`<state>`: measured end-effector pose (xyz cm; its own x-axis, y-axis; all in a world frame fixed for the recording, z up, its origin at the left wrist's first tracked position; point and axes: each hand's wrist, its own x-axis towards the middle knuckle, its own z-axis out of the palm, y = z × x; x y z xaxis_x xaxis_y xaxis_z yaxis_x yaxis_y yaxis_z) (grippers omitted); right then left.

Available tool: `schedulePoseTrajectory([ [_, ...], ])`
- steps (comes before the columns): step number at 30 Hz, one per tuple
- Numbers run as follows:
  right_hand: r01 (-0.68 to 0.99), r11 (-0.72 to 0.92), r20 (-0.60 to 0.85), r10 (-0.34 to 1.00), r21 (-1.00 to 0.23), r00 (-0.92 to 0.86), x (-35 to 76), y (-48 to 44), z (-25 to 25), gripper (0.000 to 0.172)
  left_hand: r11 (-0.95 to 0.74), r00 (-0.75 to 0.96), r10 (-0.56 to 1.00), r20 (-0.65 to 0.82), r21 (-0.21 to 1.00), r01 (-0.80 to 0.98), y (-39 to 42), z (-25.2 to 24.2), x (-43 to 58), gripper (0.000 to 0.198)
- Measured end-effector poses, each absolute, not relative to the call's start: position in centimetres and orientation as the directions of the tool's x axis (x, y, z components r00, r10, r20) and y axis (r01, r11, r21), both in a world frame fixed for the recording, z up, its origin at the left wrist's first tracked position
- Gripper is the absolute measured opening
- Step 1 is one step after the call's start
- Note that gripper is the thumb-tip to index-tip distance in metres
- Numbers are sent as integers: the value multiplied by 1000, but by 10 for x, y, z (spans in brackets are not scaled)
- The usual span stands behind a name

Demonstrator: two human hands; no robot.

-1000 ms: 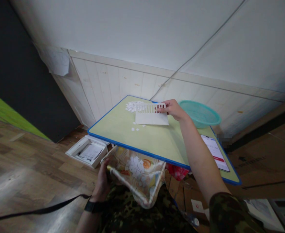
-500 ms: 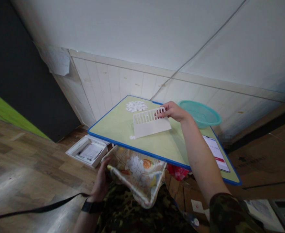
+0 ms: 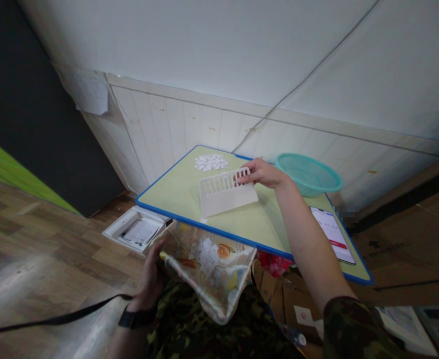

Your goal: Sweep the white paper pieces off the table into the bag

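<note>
My right hand (image 3: 255,172) grips the slotted upper right corner of a white plastic plate (image 3: 227,200), whose lower edge is at the table near its front edge. A few white bits (image 3: 203,220) show at the plate's lower left corner. Below the table's front edge, my left hand (image 3: 152,274) is closed on the left rim of a fruit-patterned cloth tray (image 3: 219,311). White paper pieces (image 3: 205,253) lie inside the tray. A pile of similar white pieces (image 3: 211,162) sits on the far left part of the yellow-green table (image 3: 167,187).
A turquoise basket (image 3: 309,174) stands at the table's back right, with a phone (image 3: 333,234) in front of it. An open white box (image 3: 135,230) lies on the floor at left. A red item (image 3: 274,264) shows under the table.
My right hand and the white plate have moved slightly left and toward the table's front edge. My left hand has shifted a little left with the tray's rim.
</note>
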<state>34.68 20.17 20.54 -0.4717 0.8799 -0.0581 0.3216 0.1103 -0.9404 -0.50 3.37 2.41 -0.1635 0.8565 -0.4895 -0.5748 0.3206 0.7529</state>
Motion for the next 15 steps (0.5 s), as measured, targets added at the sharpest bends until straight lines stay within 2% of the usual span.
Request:
schedulePoseTrajectory([
  [5,316,139,-50,851,-938,-523,348,200,207,43,364,-162,831,-532,740,-566,32,34,-2,28],
  [10,310,82,-64,899,-947,-433,359,199,209,47,362,-187,826,-532,754,-547,30,36,1,28],
  [15,327,60,-86,906,-943,-414,363,202,207,48,390,-128,822,-555,712,-584,29,37,2,28],
])
